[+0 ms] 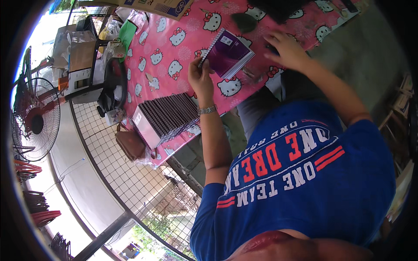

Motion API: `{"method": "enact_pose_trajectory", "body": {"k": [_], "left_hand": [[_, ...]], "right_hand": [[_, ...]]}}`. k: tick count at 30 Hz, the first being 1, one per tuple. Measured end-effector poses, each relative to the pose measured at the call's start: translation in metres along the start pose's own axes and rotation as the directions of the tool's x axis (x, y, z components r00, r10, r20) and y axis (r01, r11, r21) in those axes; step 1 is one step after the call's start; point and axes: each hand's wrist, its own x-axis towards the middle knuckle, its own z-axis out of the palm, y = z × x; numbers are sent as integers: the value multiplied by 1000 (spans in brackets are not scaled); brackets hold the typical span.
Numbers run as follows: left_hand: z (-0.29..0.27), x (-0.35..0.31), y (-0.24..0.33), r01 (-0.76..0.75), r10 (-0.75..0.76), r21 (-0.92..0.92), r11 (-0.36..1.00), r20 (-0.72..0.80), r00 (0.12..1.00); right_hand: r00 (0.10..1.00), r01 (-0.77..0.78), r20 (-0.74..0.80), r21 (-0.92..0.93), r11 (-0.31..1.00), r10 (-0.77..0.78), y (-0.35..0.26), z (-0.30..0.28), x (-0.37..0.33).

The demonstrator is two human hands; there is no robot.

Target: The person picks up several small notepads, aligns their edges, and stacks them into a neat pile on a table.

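Note:
A purple spiral-bound notebook (227, 51) lies at a slant on a pink table cover printed with cartoon cats. My left hand (201, 80) pinches its spiral edge at the near left corner. Just right of the notebook, my right hand (285, 50) hovers low over the table, fingers apart. Something small and dark shows by its fingertips, too blurred to name. Left of my left forearm stands a row of stacked spiral notebooks (167, 116), their dark bindings facing up. A dark green, leaf-shaped thing (244, 22) rests beyond the notebook.
A brown leather bag (129, 143) sits at the table's left edge. A cardboard box (159, 6) and a black item (278, 9) occupy the far side. Further left are a standing fan (37, 124), a wire grille (115, 163) and shelves with packages (80, 54).

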Motion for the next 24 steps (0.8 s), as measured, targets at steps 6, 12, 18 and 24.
{"method": "enact_pose_trajectory", "body": {"k": [6, 12, 18, 24], "left_hand": [[24, -2, -4, -64, 67, 25, 998, -123, 990], [20, -2, -9, -20, 31, 86, 996, -132, 991], [33, -11, -6, -234, 322, 383, 893, -182, 929], [30, -15, -13, -224, 252, 169, 960, -166, 953]], "right_hand": [[1000, -10, 6, 109, 994, 10, -6, -9, -31], [978, 207, -113, 435, 876, -175, -77, -17, 12], [957, 289, -152, 479, 829, -245, -104, -12, 29], [927, 363, -224, 349, 864, -299, -110, -9, 39]]}}
